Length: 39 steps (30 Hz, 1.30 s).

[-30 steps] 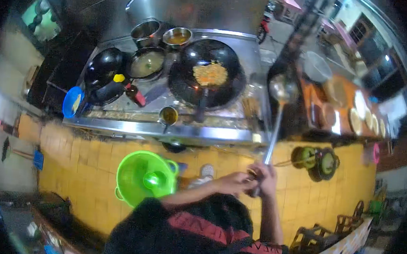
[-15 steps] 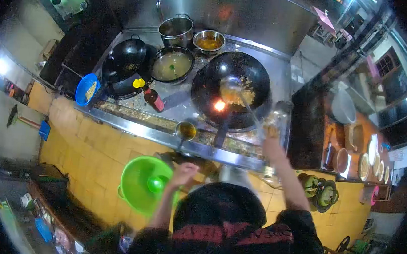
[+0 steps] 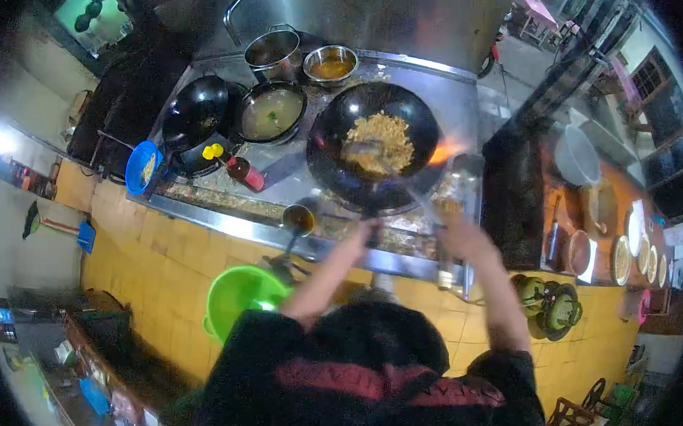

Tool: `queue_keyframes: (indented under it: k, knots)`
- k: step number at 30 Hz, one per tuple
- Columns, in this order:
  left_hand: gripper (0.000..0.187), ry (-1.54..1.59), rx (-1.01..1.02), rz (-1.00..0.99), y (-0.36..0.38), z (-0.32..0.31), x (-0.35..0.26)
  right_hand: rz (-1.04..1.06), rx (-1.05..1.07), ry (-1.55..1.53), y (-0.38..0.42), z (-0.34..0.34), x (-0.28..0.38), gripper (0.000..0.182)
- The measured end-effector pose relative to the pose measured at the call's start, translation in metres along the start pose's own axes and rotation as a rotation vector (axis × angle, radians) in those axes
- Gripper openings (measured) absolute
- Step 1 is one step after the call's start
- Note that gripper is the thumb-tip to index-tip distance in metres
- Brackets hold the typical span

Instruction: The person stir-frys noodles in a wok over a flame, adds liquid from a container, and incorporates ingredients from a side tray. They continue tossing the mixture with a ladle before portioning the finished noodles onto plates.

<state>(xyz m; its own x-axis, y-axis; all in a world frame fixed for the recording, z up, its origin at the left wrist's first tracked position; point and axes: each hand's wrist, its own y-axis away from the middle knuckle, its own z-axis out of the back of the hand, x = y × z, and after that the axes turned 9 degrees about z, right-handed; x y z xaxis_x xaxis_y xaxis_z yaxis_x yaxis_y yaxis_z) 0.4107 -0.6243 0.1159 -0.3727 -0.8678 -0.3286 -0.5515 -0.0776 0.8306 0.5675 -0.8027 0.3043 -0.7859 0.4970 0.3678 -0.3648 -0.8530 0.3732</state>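
Note:
A black wok [image 3: 424, 112] stands on the stove with a heap of brown, noodle-like food [image 3: 387, 129] in it. My left hand [image 3: 364, 234] is closed around the wok's handle at the front. In my right hand [image 3: 463, 236] is the handle of a long metal wok spatula [image 3: 414, 190]. Its blurred head rests in the food, at the left of the heap. An orange flame [image 3: 446, 150] flares by the wok's right rim. A ladle with dark liquid [image 3: 299, 220] lies on the front ledge, left of my left hand.
Left of the wok are a pan of cloudy broth [image 3: 273, 113], another black wok [image 3: 194, 112], a red sauce bottle [image 3: 245, 173] and a blue bowl [image 3: 144, 169]. A tall pot [image 3: 273, 52] and a steel bowl [image 3: 330, 64] stand behind. A green tub [image 3: 244, 301] is below the ledge.
My left hand has come up from above the green tub and closed on the wok handle. The spatula's head has shifted left in the food. A flame now shows at the wok's right.

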Motion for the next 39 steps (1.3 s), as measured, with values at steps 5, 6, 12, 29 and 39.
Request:
queue_keyframes:
  k: [5,6,12,29,39]
  knots:
    - [0.013,-0.045,0.430,-0.311,0.167,-0.115,-0.018,0.077,-0.022,0.098,0.051,0.075,0.017,0.048]
    - [0.014,0.164,0.368,0.008,0.175,-0.114,-0.020,0.160,0.031,0.023,0.055,0.070,0.013,0.050]
    - [0.008,0.048,-0.003,-0.005,0.168,-0.096,0.015,-0.010,0.036,0.115,0.059,0.045,0.028,0.042]
    - [0.011,-0.139,0.036,-0.093,0.101,-0.022,0.021,-0.099,-0.337,0.004,0.077,0.021,0.017,0.054]
    - [0.011,-0.220,0.021,-0.314,0.014,-0.004,-0.006,0.032,-0.609,0.395,-0.057,-0.102,-0.029,0.060]
